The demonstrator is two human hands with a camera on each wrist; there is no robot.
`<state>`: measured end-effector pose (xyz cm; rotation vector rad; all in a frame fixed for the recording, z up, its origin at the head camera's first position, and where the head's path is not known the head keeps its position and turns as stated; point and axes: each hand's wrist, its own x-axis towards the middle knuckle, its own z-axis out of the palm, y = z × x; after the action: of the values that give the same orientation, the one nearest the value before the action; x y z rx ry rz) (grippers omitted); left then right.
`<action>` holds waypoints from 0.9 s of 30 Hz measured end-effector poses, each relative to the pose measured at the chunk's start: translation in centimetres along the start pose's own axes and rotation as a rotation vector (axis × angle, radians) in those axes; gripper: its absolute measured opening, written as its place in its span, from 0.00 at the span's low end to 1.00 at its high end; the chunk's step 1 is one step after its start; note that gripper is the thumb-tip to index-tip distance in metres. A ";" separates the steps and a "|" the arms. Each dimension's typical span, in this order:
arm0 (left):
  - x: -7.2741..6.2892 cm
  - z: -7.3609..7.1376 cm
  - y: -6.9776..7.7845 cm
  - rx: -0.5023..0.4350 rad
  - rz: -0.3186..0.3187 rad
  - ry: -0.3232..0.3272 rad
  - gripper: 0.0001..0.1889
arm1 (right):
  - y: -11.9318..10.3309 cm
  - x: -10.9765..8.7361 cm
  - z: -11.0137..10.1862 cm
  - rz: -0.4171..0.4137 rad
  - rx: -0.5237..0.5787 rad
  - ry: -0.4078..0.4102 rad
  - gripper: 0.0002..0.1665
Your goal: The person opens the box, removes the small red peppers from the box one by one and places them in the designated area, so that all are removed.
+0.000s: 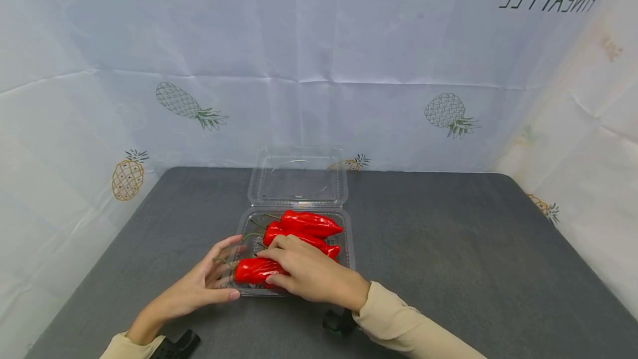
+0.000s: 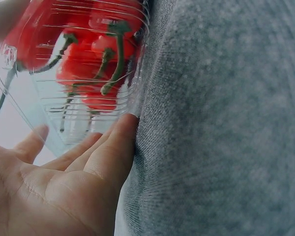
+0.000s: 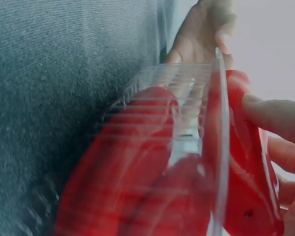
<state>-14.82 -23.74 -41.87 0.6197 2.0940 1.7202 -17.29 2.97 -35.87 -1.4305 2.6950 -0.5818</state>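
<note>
A clear plastic clamshell container (image 1: 351,248) lies unfolded on the table with several red peppers (image 1: 311,223) inside, their green stems toward the left. My right hand (image 1: 316,273) grips another red pepper (image 1: 255,270) at the container's near side, thumb and fingers on either side of it. In the right wrist view this held pepper (image 3: 253,187) is above the container's rim. My left hand (image 1: 199,284) is spread beside the container's left wall, fingers mostly straight. In the left wrist view its fingertips are right at the ribbed clear wall (image 2: 88,113), near the stems (image 2: 119,59).
The raised clear lid (image 1: 299,184) leans back behind the container. A dark grey table (image 1: 448,248) extends to both sides. Behind it hangs a pale cloth (image 1: 319,43) printed with pineapples. Each wrist carries a black device, such as the left one (image 1: 179,345).
</note>
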 end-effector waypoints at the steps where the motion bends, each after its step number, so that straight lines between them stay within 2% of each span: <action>1: 0.0 0.0 -0.1 -0.004 0.002 -0.002 0.47 | 0.0 -0.1 -0.1 0.003 0.005 0.003 0.26; 15: 0.0 -0.1 -0.4 -0.042 0.061 -0.016 0.46 | 1.2 -1.3 -1.0 0.078 0.177 0.066 0.27; 22: -0.1 -0.1 -0.2 -0.058 0.071 -0.025 0.46 | 1.7 -1.6 -1.6 0.176 0.254 0.051 0.30; 27: -0.1 -0.1 -0.3 -0.056 0.084 -0.026 0.46 | 2.1 -1.8 -1.9 0.204 0.277 0.047 0.32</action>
<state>-14.83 -23.93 -42.10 0.7184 2.0212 1.7996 -18.27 6.02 -35.10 -1.0727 2.6205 -0.9358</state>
